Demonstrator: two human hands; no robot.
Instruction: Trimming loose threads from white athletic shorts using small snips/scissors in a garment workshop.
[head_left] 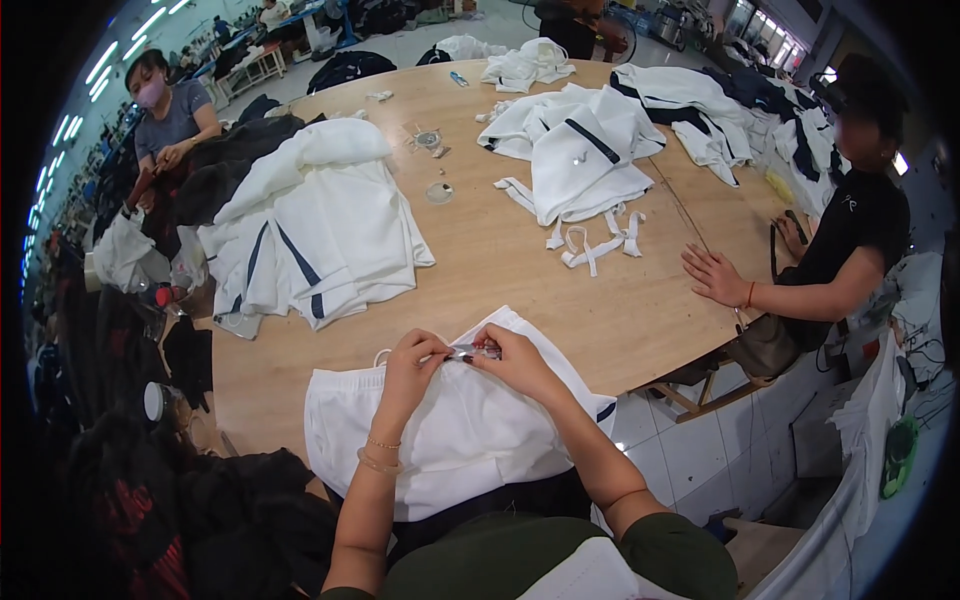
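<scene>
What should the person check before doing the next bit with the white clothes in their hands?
1. Left hand pinching the white garment: ok.
2. Right hand on the same edge: ok.
3. Small shiny piece between the fingertips, seated properly: cannot tell.
4. Garment resting on the wooden table: ok.
5. Co-worker's hand apart from the garment: ok.

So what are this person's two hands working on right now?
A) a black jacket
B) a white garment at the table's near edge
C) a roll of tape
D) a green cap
B: the left hand and the right hand pinch a small metal piece at the top edge of the white garment, which lies on the wooden table.
</scene>
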